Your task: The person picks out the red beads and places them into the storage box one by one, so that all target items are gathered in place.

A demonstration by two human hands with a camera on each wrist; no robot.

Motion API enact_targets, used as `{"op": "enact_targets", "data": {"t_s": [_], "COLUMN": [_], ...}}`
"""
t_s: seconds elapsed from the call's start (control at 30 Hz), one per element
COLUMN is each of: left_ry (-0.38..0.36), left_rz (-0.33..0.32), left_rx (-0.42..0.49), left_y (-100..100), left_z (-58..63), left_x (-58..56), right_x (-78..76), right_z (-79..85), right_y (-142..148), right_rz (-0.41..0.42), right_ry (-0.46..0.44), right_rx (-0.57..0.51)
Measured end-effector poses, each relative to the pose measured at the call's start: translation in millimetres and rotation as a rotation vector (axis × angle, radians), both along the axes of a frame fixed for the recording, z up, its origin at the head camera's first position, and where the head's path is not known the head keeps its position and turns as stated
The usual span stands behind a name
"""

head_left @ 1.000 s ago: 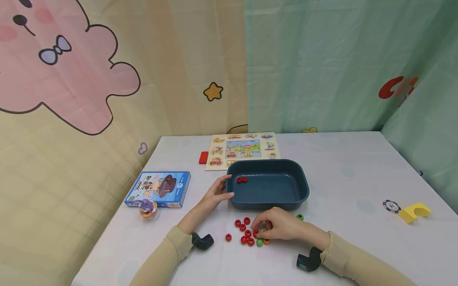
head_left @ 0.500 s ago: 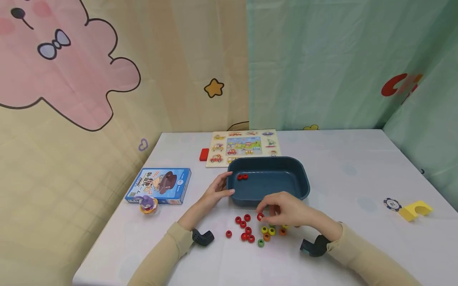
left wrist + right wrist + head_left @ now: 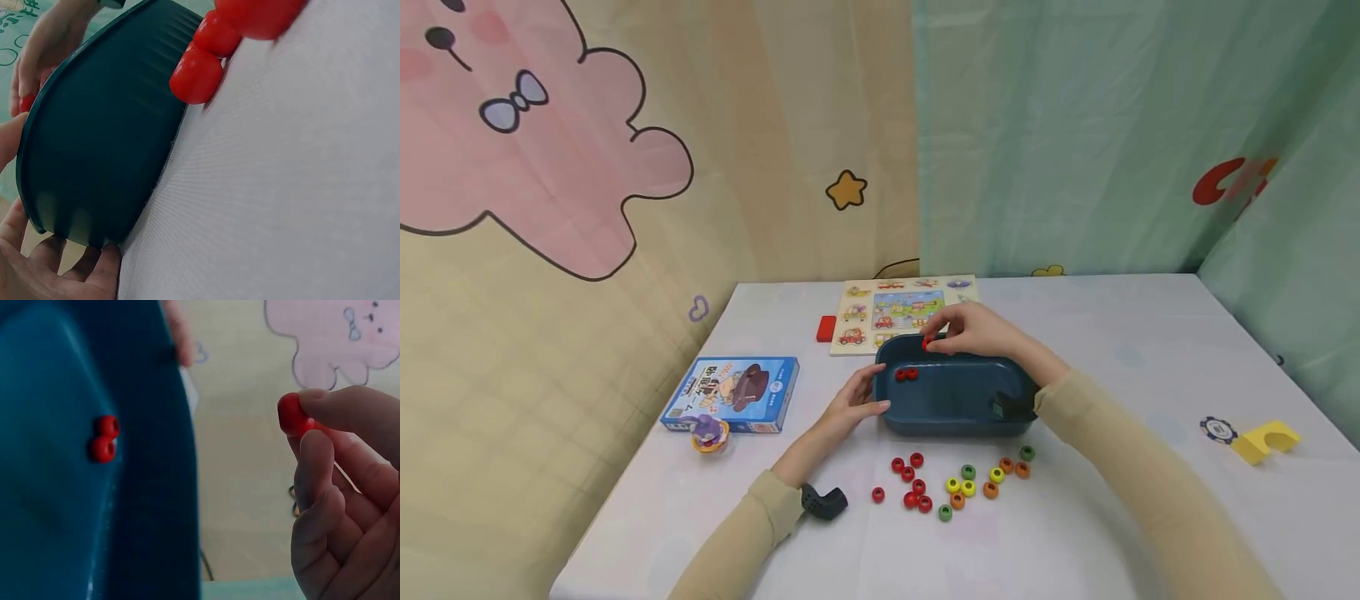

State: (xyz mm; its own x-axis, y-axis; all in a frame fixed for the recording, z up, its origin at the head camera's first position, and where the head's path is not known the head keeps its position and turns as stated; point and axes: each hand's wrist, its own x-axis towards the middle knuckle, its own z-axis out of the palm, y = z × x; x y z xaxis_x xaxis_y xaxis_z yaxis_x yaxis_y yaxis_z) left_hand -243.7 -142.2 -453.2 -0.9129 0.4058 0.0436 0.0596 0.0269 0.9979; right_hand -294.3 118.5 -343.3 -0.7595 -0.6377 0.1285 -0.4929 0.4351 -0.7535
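A dark blue plastic tub (image 3: 951, 400) stands mid-table with two red beads (image 3: 906, 374) lying at its left end. My left hand (image 3: 848, 407) grips the tub's left end, thumb at the rim and fingers against the outer wall (image 3: 94, 144). Over the tub's far rim, my right hand (image 3: 976, 329) pinches a red bead (image 3: 294, 415) between thumb and fingertips. In front of the tub lie several loose red beads (image 3: 919, 486). Right of them are yellow beads (image 3: 967, 488), orange beads (image 3: 991, 490) and green beads (image 3: 968, 472).
Behind the tub lies a picture puzzle board (image 3: 853, 314) with a red block (image 3: 826, 328) beside it. A blue box (image 3: 730, 392) and a small purple figure (image 3: 707, 431) sit at left. A yellow arch block (image 3: 1266, 442) and a poker-chip-like disc (image 3: 1217, 430) lie at right.
My right hand has picked a red bead from the loose ones and carried it up and away to above the tub's far rim. The left hand has stayed at the tub.
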Motion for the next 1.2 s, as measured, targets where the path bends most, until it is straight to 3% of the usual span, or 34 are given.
{"op": "enact_targets", "data": {"t_s": [0.13,0.3,0.6,0.93,1.2], "left_ry": [-0.002,0.001,-0.001,0.0,-0.007], "left_rz": [-0.005,-0.015,-0.01,-0.026,-0.063], "left_rx": [0.0,-0.007,-0.013,-0.006,-0.025], "left_y": [0.0,-0.2,-1.0,-1.2,0.6], "left_z": [0.6,1.7,1.3,2.2,18.6], "left_x": [1.8,2.4,0.7,0.2,10.0], "right_x": [-28.8,-41.6,-41.5,-38.9,-39.7], "right_z": [-23.9,-48.0,-64.6,-68.3,-71.2], "right_y": [-6.0,-10.6,-20.7,-22.7,-23.4], "right_rz": [-0.006,-0.019,0.006,0.015,0.02], "right_ry": [-0.115,-0.134,0.043,0.059,0.055], "right_rx": [-0.008,0.063,0.243,0.257,0.28]}}
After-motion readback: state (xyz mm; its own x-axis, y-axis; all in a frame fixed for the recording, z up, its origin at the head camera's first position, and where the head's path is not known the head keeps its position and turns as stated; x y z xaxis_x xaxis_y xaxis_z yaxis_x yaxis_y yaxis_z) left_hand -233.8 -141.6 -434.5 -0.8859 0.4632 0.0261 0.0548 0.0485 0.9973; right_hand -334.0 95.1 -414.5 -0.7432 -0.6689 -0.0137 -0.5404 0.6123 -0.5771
